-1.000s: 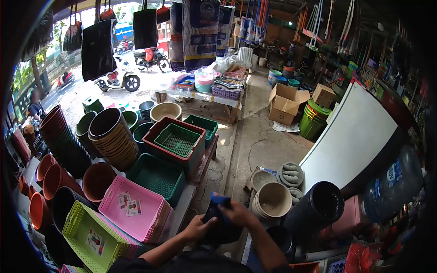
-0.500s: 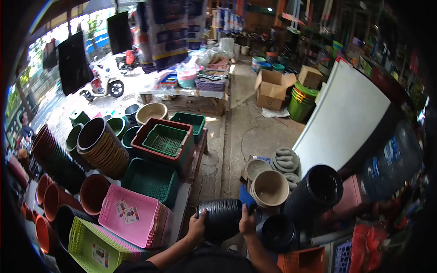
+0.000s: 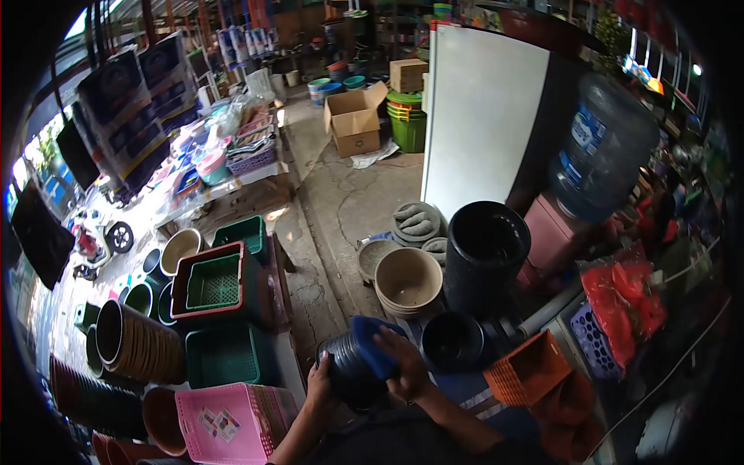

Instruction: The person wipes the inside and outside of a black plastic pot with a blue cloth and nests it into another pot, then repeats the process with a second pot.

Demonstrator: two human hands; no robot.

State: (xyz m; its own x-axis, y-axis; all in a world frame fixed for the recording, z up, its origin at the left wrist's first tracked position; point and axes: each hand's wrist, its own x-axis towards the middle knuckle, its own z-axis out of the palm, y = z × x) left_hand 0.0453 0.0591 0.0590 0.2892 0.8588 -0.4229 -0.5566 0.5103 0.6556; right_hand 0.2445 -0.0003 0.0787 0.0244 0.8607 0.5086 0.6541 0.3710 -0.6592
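A stack of nested black plant pots [image 3: 349,383] lies on its side in front of my body. My left hand [image 3: 319,387] grips its left end, thumb on top and the other fingers partly hidden. My right hand [image 3: 405,366] is closed over a blue cloth [image 3: 370,347] and presses it against the right end of the stack. A dark round pot [image 3: 453,341] stands just right of my right hand. Beyond it are a stack of beige pots [image 3: 409,280] and a tall black stack of pots [image 3: 487,260].
On the left are a pink basket [image 3: 225,426], a green basket [image 3: 222,355] and stacked brown pots [image 3: 143,341]. To the right are orange square pots [image 3: 527,368], a water bottle [image 3: 601,147] and a white panel [image 3: 480,116]. An open cardboard box [image 3: 355,124] stands on the floor ahead.
The view has swung right. My right hand has moved from the rim onto the side of the pot stack, bringing the blue cloth over it. The left hand keeps hold of the stack.
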